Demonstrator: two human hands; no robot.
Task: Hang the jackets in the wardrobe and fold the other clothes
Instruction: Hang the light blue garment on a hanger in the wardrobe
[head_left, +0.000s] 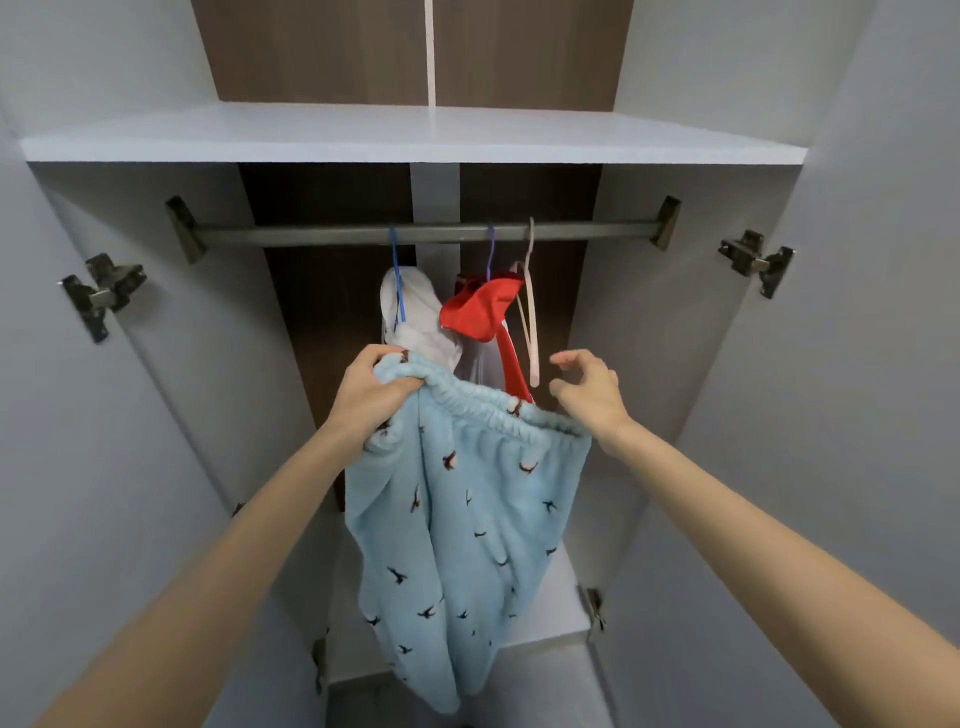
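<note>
A light blue fleece garment (467, 519) with small dark bird prints hangs down in front of the open wardrobe. My left hand (371, 387) grips its elastic waistband at the left end. My right hand (589, 387) hovers open at the waistband's right end, fingers spread, near an empty pink hanger (531, 312). On the dark rail (426, 233) behind hang a white jacket (415, 317) on a blue hanger and a red and white jacket (480, 306) on a purple hanger.
A white shelf (415, 140) spans the wardrobe above the rail. Both doors stand open, with metal hinges at left (101, 293) and right (758, 260). A lower white shelf (545, 608) shows behind the garment.
</note>
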